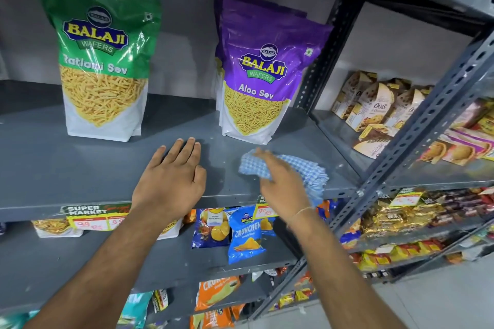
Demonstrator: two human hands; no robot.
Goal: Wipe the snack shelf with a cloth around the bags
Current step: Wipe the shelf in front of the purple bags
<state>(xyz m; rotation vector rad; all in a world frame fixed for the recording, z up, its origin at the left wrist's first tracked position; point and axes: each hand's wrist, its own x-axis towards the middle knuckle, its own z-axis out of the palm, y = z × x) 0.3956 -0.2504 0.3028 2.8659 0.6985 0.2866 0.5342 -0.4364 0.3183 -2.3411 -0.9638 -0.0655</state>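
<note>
A grey metal shelf [40,157] carries two upright snack bags. The green Ratlami Sev bag [103,61] stands at the left, the purple Aloo Sev bag [260,75] at the right, with more purple bags behind it. My left hand [171,176] lies flat and open on the shelf between the two bags, near the front edge. My right hand [280,181] presses a blue-and-white checked cloth [307,168] onto the shelf just in front of the purple bag; the hand is blurred and its fingers lie over the cloth.
A slotted steel upright [417,128] frames the shelf's right front corner. Oats cookie boxes [374,107] fill the neighbouring shelf at right. Price labels [93,215] hang on the front lip. Lower shelves hold small chip packets [244,235].
</note>
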